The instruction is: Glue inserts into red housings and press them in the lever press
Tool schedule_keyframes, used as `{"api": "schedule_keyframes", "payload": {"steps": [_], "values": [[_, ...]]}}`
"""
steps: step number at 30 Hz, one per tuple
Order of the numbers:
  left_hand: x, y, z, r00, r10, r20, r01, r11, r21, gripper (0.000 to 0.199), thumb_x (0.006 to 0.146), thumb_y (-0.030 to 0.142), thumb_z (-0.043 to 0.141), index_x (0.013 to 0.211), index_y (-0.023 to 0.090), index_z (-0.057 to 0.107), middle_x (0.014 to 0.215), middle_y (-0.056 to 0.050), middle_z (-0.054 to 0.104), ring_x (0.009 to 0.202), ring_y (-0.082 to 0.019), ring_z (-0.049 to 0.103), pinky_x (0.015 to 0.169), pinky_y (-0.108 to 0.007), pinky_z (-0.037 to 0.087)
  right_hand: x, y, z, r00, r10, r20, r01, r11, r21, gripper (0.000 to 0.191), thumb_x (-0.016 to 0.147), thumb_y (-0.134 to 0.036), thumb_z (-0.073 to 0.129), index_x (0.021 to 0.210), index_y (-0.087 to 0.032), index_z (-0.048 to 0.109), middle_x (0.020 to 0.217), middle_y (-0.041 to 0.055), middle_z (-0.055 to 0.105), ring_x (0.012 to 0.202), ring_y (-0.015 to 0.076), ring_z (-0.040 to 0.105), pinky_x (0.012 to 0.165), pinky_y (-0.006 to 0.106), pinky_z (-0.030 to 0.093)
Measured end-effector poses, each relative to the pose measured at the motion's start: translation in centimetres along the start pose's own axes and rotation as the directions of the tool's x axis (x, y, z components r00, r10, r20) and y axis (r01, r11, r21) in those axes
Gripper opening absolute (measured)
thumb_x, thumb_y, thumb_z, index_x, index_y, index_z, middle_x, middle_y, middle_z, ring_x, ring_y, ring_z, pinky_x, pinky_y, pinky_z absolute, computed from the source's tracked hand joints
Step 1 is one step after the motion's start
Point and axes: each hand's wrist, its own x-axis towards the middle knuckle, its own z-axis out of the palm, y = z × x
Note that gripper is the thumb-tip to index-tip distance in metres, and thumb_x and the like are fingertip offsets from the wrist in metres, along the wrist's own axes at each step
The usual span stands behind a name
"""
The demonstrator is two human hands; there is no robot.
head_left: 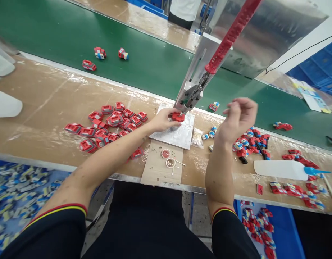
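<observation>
My left hand [166,119] grips a red plastic part [178,117] under the tip of a metal press [191,95], over a metal plate [172,135]. The press has a long red handle [227,39]. My right hand [240,117] is raised to the right of the press, fingers curled, and whatever it may hold is too small to make out. Left of the plate lies a pile of red and grey parts [114,119]. To its right are a bag of cotton swabs [197,138] and small blue and white parts [211,133].
Beyond the bench runs a green conveyor [144,64] carrying several parts. Two small round cups [170,163] with swabs stand on cardboard [152,167]. A white bottle [280,169] lies at right. Blue bins [286,230] flank me below. A person [184,10] stands across the conveyor.
</observation>
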Motion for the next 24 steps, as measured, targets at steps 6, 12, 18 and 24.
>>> {"api": "schedule_keyframes", "payload": {"steps": [6, 12, 18, 24], "values": [[-0.1, -0.5, 0.3, 1.0, -0.008, -0.01, 0.009, 0.999, 0.049, 0.045, 0.073, 0.027, 0.093, 0.113, 0.016, 0.077, 0.109, -0.009, 0.081, 0.105, -0.025, 0.076, 0.106, -0.044, 0.059, 5.9, -5.9, 4.9, 0.963, -0.161, 0.215, 0.147, 0.986, 0.08, 0.051, 0.101, -0.076, 0.047, 0.135, -0.038, 0.059, 0.14, 0.0068, 0.059, 0.15, 0.0322, 0.054, 0.121, 0.055, 0.05], [-0.6, -0.4, 0.5, 1.0, 0.002, -0.007, -0.001, 1.0, 0.021, 0.043, 0.075, 0.026, 0.09, 0.115, 0.015, 0.076, 0.102, -0.008, 0.08, 0.095, -0.023, 0.076, 0.097, -0.041, 0.061, 4.7, -9.1, 6.5, 0.927, -0.065, 0.37, -0.002, 0.984, 0.179, 0.061, 0.098, -0.087, 0.033, 0.136, -0.042, 0.052, 0.133, 0.0041, 0.064, 0.127, 0.0308, 0.07, 0.101, 0.047, 0.063], [-0.9, 0.0, 0.6, 1.0, 0.018, 0.019, -0.018, 1.0, -0.019, 0.045, 0.077, 0.029, 0.087, 0.118, 0.014, 0.077, 0.103, -0.009, 0.08, 0.092, -0.022, 0.075, 0.094, -0.039, 0.06, -0.1, -10.6, 2.4, 0.929, -0.159, 0.335, 0.099, 0.977, 0.189, 0.062, 0.102, -0.082, 0.025, 0.094, -0.039, 0.069, 0.086, 0.0043, 0.059, 0.089, 0.0301, 0.071, 0.086, 0.052, 0.062], [-0.9, 0.4, 0.9, 1.0, 0.022, -0.018, -0.021, 0.999, 0.038, 0.043, 0.077, 0.029, 0.085, 0.116, 0.015, 0.076, 0.1, -0.007, 0.079, 0.091, -0.022, 0.074, 0.09, -0.039, 0.058, -4.8, -9.5, 0.7, 0.833, 0.11, 0.542, -0.254, 0.947, 0.198, 0.043, 0.101, -0.064, 0.058, 0.138, -0.043, 0.062, 0.123, 0.0056, 0.066, 0.104, 0.0268, 0.07, 0.08, 0.045, 0.063]]}}
